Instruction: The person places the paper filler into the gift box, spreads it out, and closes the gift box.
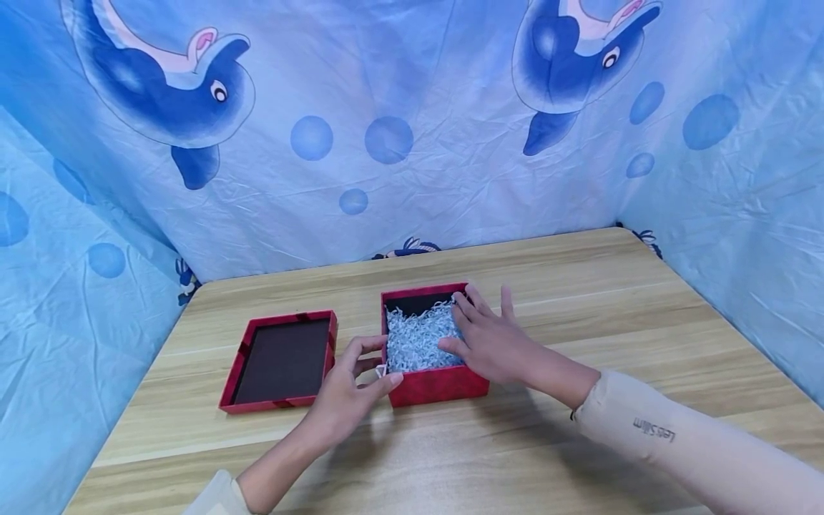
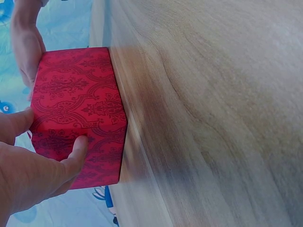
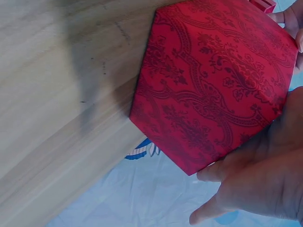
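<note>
A red patterned box (image 1: 439, 387) without its lid stands on the table, full of pale blue shredded paper (image 1: 421, 340). My left hand (image 1: 344, 397) holds the box at its front left corner, thumb by the front rim and fingers bent against the left side. A small white piece (image 1: 381, 370) shows between thumb and fingers. Over the right rim lies my right hand (image 1: 496, 347), its fingers spread and fairly straight. Its fingertips reach the back right corner, and its thumb lies over the paper. In the right wrist view, its fingers are partly hidden behind the box wall (image 3: 213, 90).
Left of the box lies its red lid (image 1: 283, 361), dark inside facing up. The wooden table (image 1: 611, 307) reaches back to a blue cloth backdrop (image 1: 444, 186) with printed dolphins, which also hangs along both sides.
</note>
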Tool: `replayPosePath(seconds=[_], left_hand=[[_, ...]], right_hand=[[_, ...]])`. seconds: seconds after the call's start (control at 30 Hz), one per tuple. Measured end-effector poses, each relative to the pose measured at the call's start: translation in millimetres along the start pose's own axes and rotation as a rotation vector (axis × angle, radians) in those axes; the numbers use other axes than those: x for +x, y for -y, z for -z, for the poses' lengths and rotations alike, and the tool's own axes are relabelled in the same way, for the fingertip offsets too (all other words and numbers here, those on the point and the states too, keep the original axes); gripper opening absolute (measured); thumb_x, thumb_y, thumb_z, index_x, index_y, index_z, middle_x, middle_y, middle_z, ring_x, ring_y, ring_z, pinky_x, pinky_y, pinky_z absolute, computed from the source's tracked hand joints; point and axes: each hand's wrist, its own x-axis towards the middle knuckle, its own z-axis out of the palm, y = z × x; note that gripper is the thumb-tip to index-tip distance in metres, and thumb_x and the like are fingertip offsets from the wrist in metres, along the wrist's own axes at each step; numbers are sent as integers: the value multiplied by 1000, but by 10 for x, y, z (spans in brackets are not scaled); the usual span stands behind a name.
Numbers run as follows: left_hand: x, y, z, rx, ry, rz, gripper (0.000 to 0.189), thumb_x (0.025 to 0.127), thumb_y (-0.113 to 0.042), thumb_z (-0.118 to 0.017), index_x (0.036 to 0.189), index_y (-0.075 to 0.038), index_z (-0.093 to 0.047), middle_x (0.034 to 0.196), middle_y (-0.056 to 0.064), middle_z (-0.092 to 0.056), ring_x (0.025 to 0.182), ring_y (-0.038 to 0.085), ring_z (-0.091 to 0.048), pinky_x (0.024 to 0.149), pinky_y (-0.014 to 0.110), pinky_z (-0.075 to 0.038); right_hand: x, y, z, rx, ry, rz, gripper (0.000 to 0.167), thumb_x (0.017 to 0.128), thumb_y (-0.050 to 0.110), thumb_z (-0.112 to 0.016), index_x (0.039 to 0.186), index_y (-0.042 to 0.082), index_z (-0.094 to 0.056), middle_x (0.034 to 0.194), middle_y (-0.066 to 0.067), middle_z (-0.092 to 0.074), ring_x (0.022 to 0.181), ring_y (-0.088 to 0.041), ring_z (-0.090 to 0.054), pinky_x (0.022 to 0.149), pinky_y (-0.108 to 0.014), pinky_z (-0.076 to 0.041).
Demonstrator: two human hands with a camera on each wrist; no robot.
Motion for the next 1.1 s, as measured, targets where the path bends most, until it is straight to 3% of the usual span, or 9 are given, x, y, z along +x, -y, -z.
replayPosePath(seconds=[0.3, 0.5, 0.77, 1.1], left_hand=[[6, -11, 18, 8, 5, 5, 62, 83, -26, -76, 137, -20, -47, 139, 1, -46, 122, 25, -52, 95, 44, -49], [11, -11, 16, 12, 2, 7, 61, 83, -25, -76, 136, -20, -46, 140, 1, -46, 121, 25, -53, 95, 45, -49], [16, -19, 11, 14, -6, 9, 61, 83, -23, -77, 136, -20, -47, 140, 0, -46, 121, 24, -53, 95, 45, -49], [21, -19, 8, 15, -6, 5, 61, 83, -22, -77, 136, -20, -47, 140, 1, -46, 121, 24, -53, 95, 45, -49]], right_hand=[[62, 40, 62, -75, 27, 35, 70, 99, 57, -33, 149, 8, -34, 156, -13, -25, 147, -30, -7, 103, -65, 23], [93, -9, 121, 23, 16, 46, 67, 100, 53, -36, 151, 12, -29, 158, -11, -22, 147, -29, -7, 104, -63, 23], [70, -193, 283, 150, -117, 55, 67, 100, 46, -42, 153, 9, -21, 159, -11, -16, 147, -29, -5, 106, -61, 22], [-23, -377, 255, 206, -147, 28, 68, 99, 38, -51, 153, 10, -20, 159, -10, -16, 147, -28, -4, 107, -60, 22]])
